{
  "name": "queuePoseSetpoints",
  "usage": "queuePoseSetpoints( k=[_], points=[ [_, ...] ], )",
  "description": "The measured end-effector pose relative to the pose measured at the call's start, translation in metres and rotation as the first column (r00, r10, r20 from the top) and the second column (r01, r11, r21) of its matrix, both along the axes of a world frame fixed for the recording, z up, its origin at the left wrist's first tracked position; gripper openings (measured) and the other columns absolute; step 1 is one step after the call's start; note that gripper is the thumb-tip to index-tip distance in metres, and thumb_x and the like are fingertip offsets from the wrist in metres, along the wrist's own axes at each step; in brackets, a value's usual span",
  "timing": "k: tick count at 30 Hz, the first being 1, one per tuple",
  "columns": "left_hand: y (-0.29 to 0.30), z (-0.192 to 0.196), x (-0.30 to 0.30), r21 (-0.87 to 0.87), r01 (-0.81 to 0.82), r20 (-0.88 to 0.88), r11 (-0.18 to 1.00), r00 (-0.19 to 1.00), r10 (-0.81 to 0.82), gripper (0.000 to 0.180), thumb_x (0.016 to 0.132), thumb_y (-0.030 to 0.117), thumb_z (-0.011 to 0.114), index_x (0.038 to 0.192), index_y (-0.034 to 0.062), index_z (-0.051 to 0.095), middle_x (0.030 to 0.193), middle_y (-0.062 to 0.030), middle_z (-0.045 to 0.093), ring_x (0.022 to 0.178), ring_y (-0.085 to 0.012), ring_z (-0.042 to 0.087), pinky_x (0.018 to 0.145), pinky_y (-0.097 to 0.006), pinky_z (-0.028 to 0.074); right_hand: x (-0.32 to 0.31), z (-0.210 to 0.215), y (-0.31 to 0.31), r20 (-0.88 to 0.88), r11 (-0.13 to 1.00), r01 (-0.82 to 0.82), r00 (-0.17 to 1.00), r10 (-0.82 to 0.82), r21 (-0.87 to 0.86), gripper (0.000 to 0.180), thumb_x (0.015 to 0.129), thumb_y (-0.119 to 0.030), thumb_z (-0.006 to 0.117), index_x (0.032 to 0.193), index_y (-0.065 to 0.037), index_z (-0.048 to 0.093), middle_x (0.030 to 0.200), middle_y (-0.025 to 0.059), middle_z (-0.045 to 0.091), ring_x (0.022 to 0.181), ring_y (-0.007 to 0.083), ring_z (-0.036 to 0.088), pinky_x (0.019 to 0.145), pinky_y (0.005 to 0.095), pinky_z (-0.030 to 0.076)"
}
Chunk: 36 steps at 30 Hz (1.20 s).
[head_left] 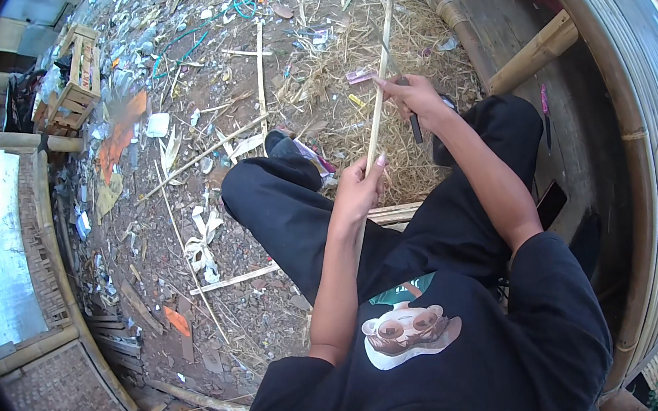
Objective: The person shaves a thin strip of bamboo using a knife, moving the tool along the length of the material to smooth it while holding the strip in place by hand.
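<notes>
A long, pale bamboo strip (377,121) slants across my lap, its far end pointing away over the straw. My left hand (358,191) is closed around its lower part, near my knees. Farther up, my right hand (415,101) grips a knife (416,131) by its dark handle, which sticks out below the fist. The thin blade lies against the strip or just beside it; I cannot tell whether the edge touches. Fingers of the right hand hide part of the knife.
Pale shavings and straw (416,47) cover the ground ahead. More strips (261,78) lie among litter at left. A wooden crate (79,76) stands far left. On the right are a bamboo-framed bench (531,45), a dark phone (551,204) and a pink-and-black pen-like object (546,117).
</notes>
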<state>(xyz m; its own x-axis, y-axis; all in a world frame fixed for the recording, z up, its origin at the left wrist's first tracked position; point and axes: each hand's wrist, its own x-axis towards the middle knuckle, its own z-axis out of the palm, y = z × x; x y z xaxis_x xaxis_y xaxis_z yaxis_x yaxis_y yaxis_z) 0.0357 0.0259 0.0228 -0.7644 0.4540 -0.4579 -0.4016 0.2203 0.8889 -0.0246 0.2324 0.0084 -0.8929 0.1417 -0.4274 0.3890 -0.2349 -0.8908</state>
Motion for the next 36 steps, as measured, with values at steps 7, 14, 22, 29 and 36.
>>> queuePoseSetpoints(
  k=[7,14,22,29,36],
  points=[
    [-0.014,0.010,0.007,0.185,0.068,0.231,0.980,0.967,-0.110,0.030,0.098,0.029,0.042,0.101,0.0018,0.054,0.055,0.0006,0.046,0.038,-0.0065,0.042,0.036,-0.019,0.034,-0.015,-0.016,0.028,0.001,0.951,0.148,0.988,-0.154,-0.272,0.019,0.088,-0.023,0.063,0.088,-0.005,0.058,0.077,0.0008,0.059,0.045,0.0025,0.037,0.041,0.0192,0.031],
    [-0.012,-0.015,0.016,0.051,0.163,0.128,0.985,0.977,-0.169,0.031,0.098,0.029,0.041,0.092,0.0013,0.054,0.053,0.0014,0.043,0.037,-0.0071,0.041,0.036,-0.021,0.034,-0.018,-0.029,0.037,-0.026,0.979,0.093,0.995,-0.100,-0.180,0.026,0.089,-0.028,0.059,0.090,-0.003,0.061,0.078,0.0044,0.062,0.047,0.0063,0.041,0.043,0.0227,0.034],
    [-0.001,-0.028,0.013,-0.450,-0.047,-0.301,0.892,0.948,-0.102,0.033,0.094,0.022,0.043,0.080,-0.0051,0.057,0.069,-0.0250,0.058,0.072,-0.0402,0.059,0.068,-0.047,0.043,0.010,-0.019,-0.005,0.103,0.511,-0.184,0.978,0.183,0.839,0.032,0.070,-0.030,0.065,0.073,0.002,0.065,0.071,0.0218,0.064,0.074,0.0362,0.064,0.070,0.0433,0.050],
    [0.003,-0.042,0.011,-0.488,-0.056,-0.328,0.871,0.937,-0.124,0.030,0.092,0.017,0.044,0.081,-0.0076,0.057,0.077,-0.0298,0.058,0.081,-0.0451,0.057,0.075,-0.052,0.043,0.031,-0.043,-0.037,0.210,0.363,-0.350,0.904,0.373,0.864,0.028,0.059,-0.019,0.061,0.068,0.007,0.063,0.071,0.0290,0.061,0.072,0.0412,0.063,0.071,0.0466,0.052],
    [0.005,-0.052,0.010,-0.497,-0.046,-0.359,0.867,0.920,-0.156,0.030,0.092,0.018,0.044,0.080,-0.0066,0.059,0.074,-0.0272,0.060,0.077,-0.0436,0.059,0.072,-0.049,0.044,0.047,-0.062,-0.052,0.257,0.277,-0.401,0.862,0.438,0.873,0.023,0.061,-0.015,0.064,0.074,0.004,0.066,0.069,0.0283,0.060,0.071,0.0416,0.062,0.070,0.0467,0.052]
  ],
)
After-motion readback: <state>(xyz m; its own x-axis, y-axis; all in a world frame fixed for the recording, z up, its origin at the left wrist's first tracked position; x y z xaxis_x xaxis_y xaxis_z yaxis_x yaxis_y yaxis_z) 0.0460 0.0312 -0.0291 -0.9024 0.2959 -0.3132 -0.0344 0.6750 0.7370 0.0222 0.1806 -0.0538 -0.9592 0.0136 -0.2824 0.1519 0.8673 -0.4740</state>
